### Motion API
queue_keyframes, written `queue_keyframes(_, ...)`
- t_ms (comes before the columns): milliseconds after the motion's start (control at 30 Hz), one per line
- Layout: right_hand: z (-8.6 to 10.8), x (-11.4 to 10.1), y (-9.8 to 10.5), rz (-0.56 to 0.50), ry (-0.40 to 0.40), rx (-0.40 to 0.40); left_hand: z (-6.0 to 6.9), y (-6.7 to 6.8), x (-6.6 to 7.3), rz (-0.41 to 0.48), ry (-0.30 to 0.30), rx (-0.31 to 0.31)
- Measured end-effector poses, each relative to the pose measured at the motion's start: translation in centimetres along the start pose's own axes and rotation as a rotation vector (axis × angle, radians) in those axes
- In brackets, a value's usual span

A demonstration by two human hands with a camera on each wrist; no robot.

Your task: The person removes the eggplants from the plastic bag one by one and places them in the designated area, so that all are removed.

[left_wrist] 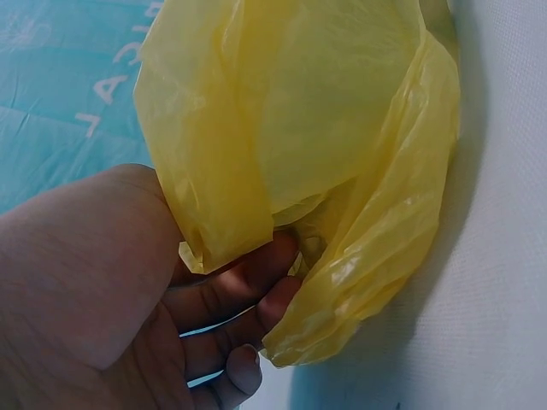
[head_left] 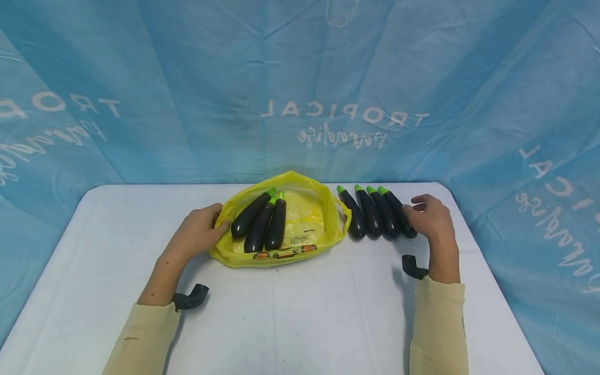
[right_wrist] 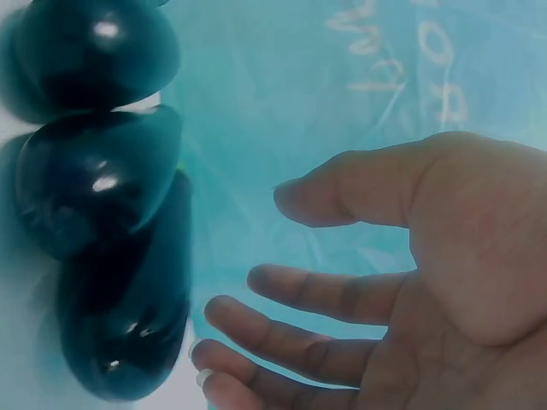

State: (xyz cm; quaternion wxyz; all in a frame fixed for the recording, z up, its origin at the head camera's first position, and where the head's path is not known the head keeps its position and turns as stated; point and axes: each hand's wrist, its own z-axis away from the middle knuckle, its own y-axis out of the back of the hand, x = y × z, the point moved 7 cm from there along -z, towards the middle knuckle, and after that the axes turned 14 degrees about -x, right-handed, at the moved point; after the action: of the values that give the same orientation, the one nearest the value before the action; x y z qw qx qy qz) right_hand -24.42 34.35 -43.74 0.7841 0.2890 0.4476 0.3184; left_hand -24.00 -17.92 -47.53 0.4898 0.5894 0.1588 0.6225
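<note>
A yellow plastic bag lies spread on the table with its mouth facing up. Inside it, toward the left, three dark eggplants with green stems lie side by side. At the bag's left edge, my left hand grips the rim; in the left wrist view the fingers curl around the yellow plastic. Several more eggplants lie in a row right of the bag. Beside the rightmost one is my right hand, its fingers extended and apart from the eggplants in the right wrist view.
A white cloth covers the table. Blue fabric with mirrored white lettering hangs behind and along both sides. Each wrist carries a black mount. One bag handle reaches close to the nearest loose eggplant.
</note>
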Motion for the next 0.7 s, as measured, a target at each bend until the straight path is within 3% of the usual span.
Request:
queue_keyframes(333, 1.4, -1.9, 0.5, -0.004, 0.082, 0.058, -0.1, 0.1, 0.1, -0.002, -0.002, 0.0)
queue_keyframes(700, 3.0, -4.4, -0.3, 0.001, 0.145, 0.084, 0.0, 0.0, 0.0, -0.002, 0.003, 0.002)
